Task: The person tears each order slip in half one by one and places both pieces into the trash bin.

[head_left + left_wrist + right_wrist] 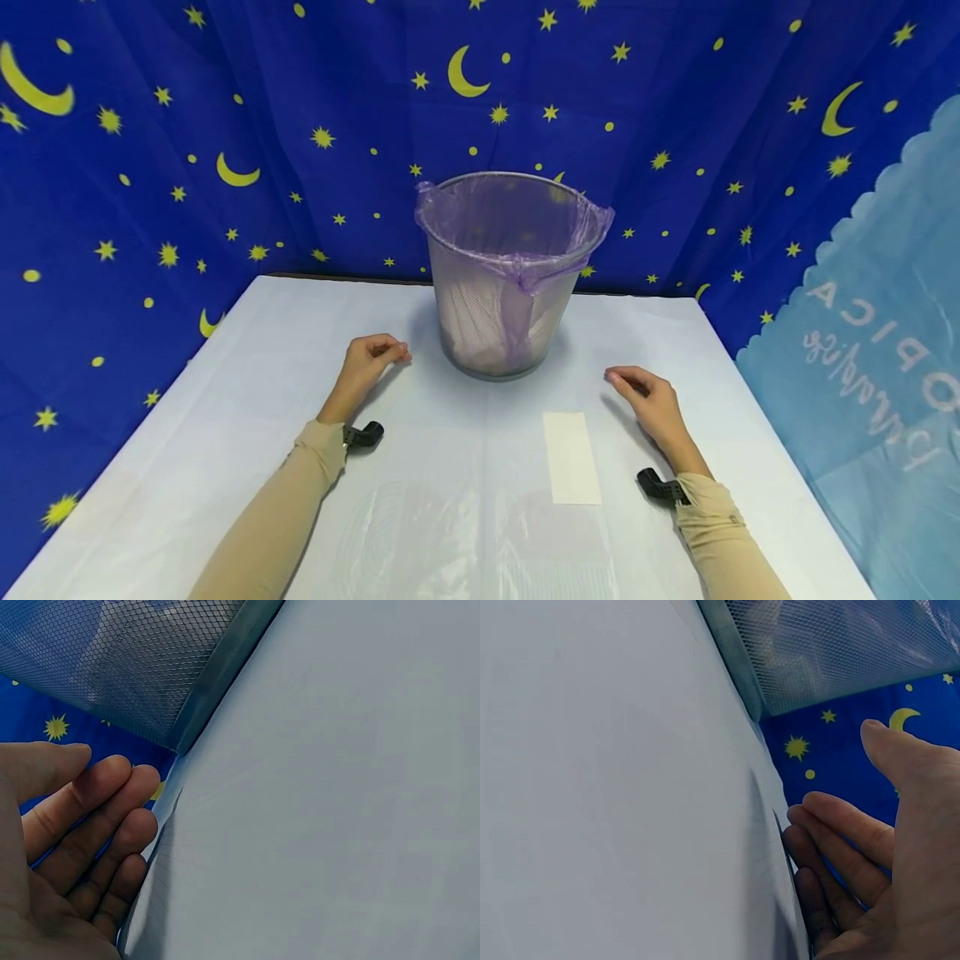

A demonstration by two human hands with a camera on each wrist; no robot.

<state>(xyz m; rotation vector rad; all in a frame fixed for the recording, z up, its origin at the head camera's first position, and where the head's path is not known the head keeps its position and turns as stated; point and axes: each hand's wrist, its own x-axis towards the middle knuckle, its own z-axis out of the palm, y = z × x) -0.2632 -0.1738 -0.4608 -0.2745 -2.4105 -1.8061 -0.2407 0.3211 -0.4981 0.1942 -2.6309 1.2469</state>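
Note:
A round mesh wastebasket stands upright at the back middle of the white table. Its purple plastic liner is folded over the rim and bunched into a knot at the front. To the left of the basket is my left hand, its fingers loosely bent and holding nothing. My right hand is to the right of the basket, also with nothing in it and relaxed fingers. Both wrist views show the mesh wall apart from the fingers. A pale rectangular sheet lies flat between the forearms, nearer the right hand.
A clear plastic sheet covers the white table. Behind the basket hangs a blue curtain with yellow moons and stars. On the right is a light blue cloth with lettering. Each wrist wears a black camera mount.

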